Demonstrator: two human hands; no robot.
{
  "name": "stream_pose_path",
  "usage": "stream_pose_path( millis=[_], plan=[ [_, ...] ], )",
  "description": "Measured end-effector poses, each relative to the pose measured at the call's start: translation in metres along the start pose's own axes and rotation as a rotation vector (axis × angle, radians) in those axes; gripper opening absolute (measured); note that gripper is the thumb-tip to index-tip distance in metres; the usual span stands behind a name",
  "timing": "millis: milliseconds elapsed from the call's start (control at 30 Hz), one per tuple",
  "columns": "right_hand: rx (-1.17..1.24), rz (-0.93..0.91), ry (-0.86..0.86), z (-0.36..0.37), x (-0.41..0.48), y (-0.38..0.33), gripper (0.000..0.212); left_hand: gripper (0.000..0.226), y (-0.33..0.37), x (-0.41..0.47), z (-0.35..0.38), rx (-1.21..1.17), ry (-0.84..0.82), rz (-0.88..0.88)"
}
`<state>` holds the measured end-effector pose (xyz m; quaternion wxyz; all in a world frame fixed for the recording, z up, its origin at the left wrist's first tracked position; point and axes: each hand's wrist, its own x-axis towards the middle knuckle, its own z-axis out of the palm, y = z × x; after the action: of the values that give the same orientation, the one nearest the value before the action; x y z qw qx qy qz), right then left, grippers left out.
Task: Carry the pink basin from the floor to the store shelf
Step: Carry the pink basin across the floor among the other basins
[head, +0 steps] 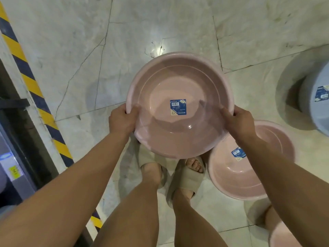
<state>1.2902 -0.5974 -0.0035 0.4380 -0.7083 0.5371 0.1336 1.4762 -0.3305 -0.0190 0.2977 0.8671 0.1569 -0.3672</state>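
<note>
A round pink basin (178,82) with a blue label in its bottom hangs above the marble floor, mouth up, in front of my legs. My left hand (122,119) grips its left rim, fingers curled over the edge. My right hand (238,122) grips the right rim the same way. The store shelf shows only as a dark edge (10,157) at the far left, behind the striped strip.
A second pink basin (252,179) lies on the floor by my right foot. A blue-grey basin (316,104) stands at the right edge, another pink one (283,234) at the bottom right. Yellow-and-black hazard tape (32,84) runs along the left. Cracked marble floor stretches ahead.
</note>
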Motion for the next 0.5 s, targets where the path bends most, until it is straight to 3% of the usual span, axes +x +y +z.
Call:
stream_pose_path(
  millis=[167, 500],
  plan=[
    [0.089, 0.019, 0.001, 0.004, 0.005, 0.002, 0.007, 0.026, 0.003, 0.010, -0.001, -0.007, -0.072, -0.032],
    [0.176, 0.046, 0.067, -0.062, -0.077, -0.031, 0.018, 0.022, 0.067, -0.063, -0.062, -0.006, -0.084, 0.069]
  ],
)
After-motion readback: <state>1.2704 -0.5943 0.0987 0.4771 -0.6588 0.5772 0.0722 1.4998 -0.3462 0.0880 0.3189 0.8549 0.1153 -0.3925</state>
